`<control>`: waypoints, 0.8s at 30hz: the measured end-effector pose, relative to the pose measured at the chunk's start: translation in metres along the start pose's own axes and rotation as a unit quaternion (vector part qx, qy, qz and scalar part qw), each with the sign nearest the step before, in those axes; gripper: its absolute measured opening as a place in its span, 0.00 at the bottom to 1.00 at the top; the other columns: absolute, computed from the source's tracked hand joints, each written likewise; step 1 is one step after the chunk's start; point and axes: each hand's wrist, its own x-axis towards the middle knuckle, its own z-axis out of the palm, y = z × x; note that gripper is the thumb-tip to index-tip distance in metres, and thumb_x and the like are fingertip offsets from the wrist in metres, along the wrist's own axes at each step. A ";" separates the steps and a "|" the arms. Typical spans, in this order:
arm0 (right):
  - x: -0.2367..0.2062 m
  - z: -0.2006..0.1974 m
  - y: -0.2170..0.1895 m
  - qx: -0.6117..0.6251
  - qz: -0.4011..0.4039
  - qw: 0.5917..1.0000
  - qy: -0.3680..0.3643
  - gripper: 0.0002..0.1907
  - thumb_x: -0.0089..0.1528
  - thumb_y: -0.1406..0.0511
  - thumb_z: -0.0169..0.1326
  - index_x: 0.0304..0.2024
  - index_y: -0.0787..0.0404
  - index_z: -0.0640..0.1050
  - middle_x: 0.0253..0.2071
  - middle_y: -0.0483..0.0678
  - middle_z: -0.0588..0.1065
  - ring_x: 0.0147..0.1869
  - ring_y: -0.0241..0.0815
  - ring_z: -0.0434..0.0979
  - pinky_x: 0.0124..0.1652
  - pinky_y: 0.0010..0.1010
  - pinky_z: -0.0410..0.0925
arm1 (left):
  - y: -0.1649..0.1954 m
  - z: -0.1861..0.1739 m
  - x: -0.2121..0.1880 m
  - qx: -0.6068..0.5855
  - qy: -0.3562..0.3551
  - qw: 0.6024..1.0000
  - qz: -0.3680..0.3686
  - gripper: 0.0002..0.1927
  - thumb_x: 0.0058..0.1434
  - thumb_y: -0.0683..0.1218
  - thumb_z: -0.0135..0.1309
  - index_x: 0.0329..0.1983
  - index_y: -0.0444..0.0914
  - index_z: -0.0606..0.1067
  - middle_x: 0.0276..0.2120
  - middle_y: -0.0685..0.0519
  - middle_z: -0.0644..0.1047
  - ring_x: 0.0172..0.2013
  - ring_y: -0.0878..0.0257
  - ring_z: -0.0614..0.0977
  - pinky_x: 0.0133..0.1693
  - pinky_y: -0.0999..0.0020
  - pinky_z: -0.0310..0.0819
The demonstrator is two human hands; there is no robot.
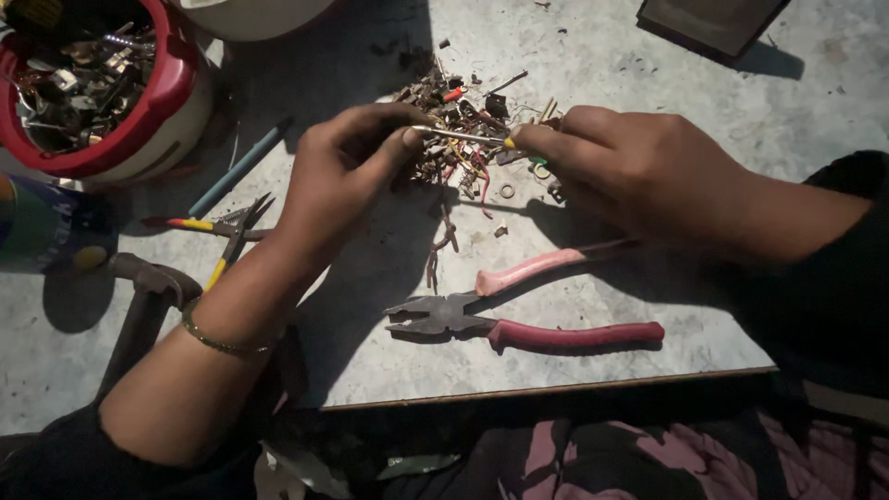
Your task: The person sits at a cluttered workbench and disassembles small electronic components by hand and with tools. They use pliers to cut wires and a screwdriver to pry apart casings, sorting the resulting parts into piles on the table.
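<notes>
My left hand (347, 171) pinches something small against the tip of a thin metal shaft (458, 136). My right hand (639, 167) grips the other end of that shaft, a small screwdriver with a yellow and green handle end (512, 144) showing between the fingers. Both hands hover over a heap of scrap wires and small parts (463, 106) on a pale stone slab (602, 56). What the left fingers pinch is too small to tell.
Red-handled pliers (519, 319) lie open on the slab in front of my hands. Yellow-handled cutters (227, 231) and a blue pen (241, 167) lie at left. A red-rimmed bucket (139, 102) of metal scrap stands far left. A dark flat object (713, 18) sits far right.
</notes>
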 end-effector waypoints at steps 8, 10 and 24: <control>0.002 0.002 0.000 0.158 0.129 0.978 -0.036 0.17 0.69 0.66 0.54 0.62 0.57 0.75 0.40 0.50 0.78 0.31 0.44 0.79 0.32 0.36 0.71 | 0.001 0.001 0.001 -0.021 -0.006 0.999 0.023 0.11 0.72 0.42 0.55 0.54 0.32 0.78 0.35 0.56 0.79 0.33 0.73 0.77 0.35 0.75 0.73; 0.001 0.003 -0.001 0.114 0.082 0.990 0.008 0.17 0.69 0.66 0.56 0.61 0.57 0.76 0.41 0.49 0.77 0.36 0.47 0.79 0.36 0.38 0.71 | 0.002 0.000 0.001 -0.009 -0.011 0.999 0.029 0.11 0.73 0.42 0.55 0.54 0.32 0.78 0.33 0.56 0.79 0.32 0.72 0.76 0.35 0.74 0.72; 0.001 0.005 -0.003 0.004 0.076 0.997 0.021 0.21 0.64 0.63 0.62 0.58 0.60 0.75 0.47 0.51 0.74 0.45 0.50 0.77 0.40 0.39 0.70 | 0.006 0.001 0.000 0.001 -0.009 1.000 0.003 0.11 0.71 0.44 0.56 0.53 0.34 0.78 0.36 0.55 0.81 0.34 0.72 0.79 0.36 0.75 0.75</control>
